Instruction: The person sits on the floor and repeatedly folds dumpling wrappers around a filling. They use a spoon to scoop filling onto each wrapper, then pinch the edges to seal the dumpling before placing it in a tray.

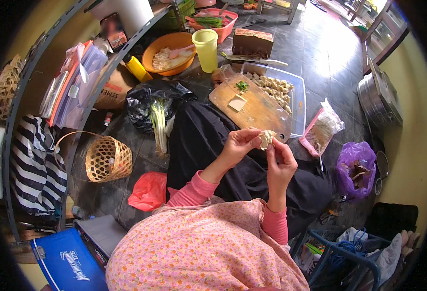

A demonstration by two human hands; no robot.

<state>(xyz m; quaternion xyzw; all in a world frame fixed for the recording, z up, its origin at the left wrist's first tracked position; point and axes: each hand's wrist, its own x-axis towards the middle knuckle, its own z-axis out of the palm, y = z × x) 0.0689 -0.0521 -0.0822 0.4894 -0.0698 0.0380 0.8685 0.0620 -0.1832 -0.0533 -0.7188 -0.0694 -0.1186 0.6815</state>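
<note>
Between the fingertips of my left hand [243,142] and my right hand [281,157] is a small pleated dumpling [267,139], pinched from both sides above my lap. Just beyond it lies a wooden cutting board [257,111], tilted in view, bearing a square of pale wrapper dough [237,103] and a little heap of chopped green leaves [241,86]. Partly under the board's far edge, a clear plastic container [299,109] holds many folded dumplings [271,87]. An orange basin [149,54] with pale filling [161,59] and a pink spoon stands farther off, beside a yellow-green plastic cup [205,51].
Black plastic bag with leeks [159,123], woven bamboo basket [108,160] and red plastic bag [148,191] lie left. At right are a flour bag [322,127], a purple bag [356,169] and a blue crate [339,251]. A knife [253,59] lies beyond the board; metal shelving curves at left.
</note>
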